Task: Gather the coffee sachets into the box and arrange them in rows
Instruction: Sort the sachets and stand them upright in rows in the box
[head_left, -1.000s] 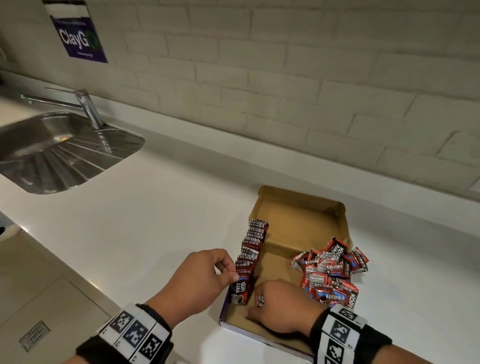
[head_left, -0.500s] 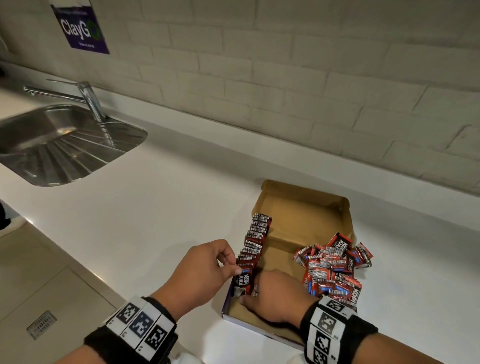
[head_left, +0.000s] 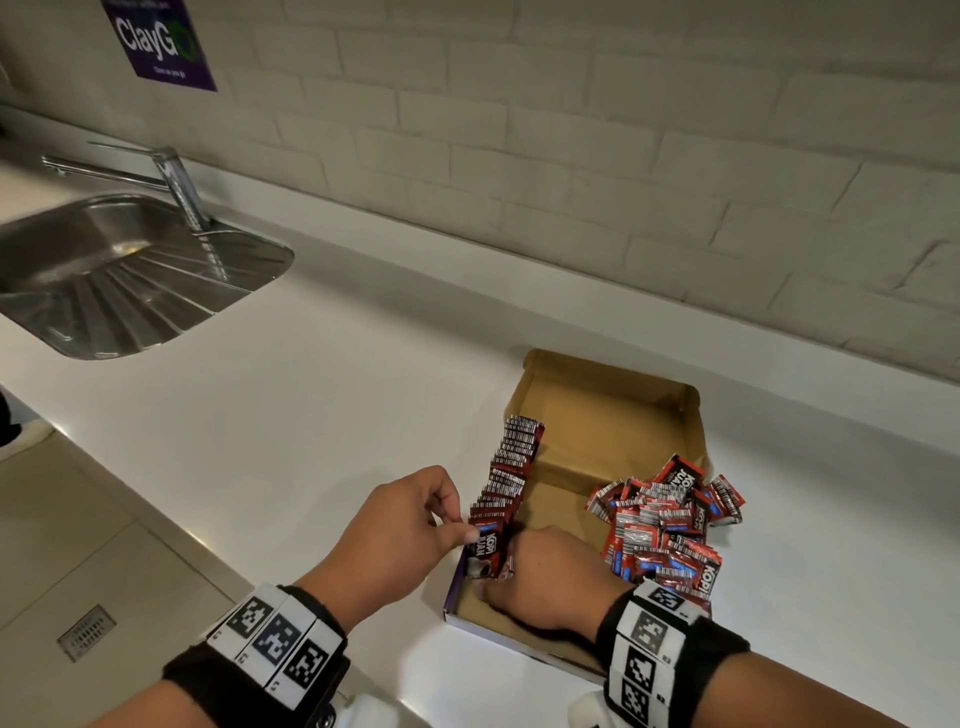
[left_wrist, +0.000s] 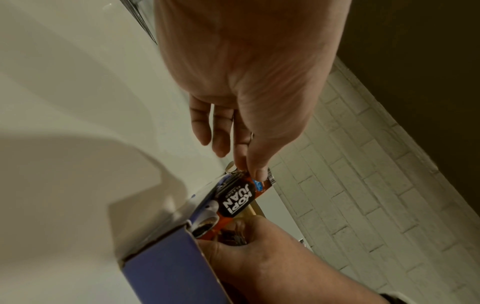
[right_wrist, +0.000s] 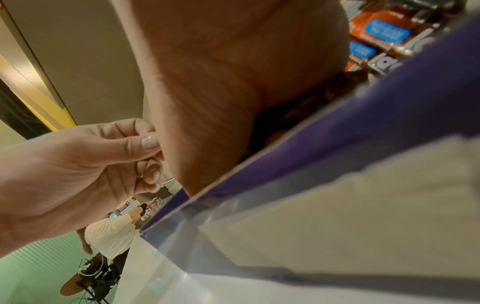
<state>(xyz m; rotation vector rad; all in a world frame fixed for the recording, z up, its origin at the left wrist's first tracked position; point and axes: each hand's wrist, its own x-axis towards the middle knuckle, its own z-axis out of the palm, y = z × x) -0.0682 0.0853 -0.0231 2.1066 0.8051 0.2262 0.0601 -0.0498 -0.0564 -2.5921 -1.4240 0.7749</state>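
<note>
box: open cardboard box (head_left: 613, 415) sits on the white counter (head_left: 311, 415), toward its right end and near the front edge, well apart from the sink (head_left: 119, 270) at the left end

row: one line of coffee sachets (head_left: 506, 478) standing on edge along the box's left wall, running from the near corner toward the far wall, packed face to face so I'd guess they prop each other up

loose pile: rest of the sachets (head_left: 662, 530) heaped over the box's right wall, some inside, some spilling onto the counter, so the job looks maybe a third done

left hand: left hand (head_left: 400, 525) hovers just outside the box's left wall; thumb and forefinger pinch the top of the nearest sachet (left_wrist: 235, 202) in the row, other fingers loosely curled, probably holding the row up so it doesn't flop toward the person

right hand: right hand (head_left: 545, 577) is down in the near left corner of the box, right at the foot of that same sachet; fingers curl in around its lower end, looks like it's seating the packet against the row, though how firm the grip is I can't tell

next bit: reach to the pile for another one, I reckon
</note>
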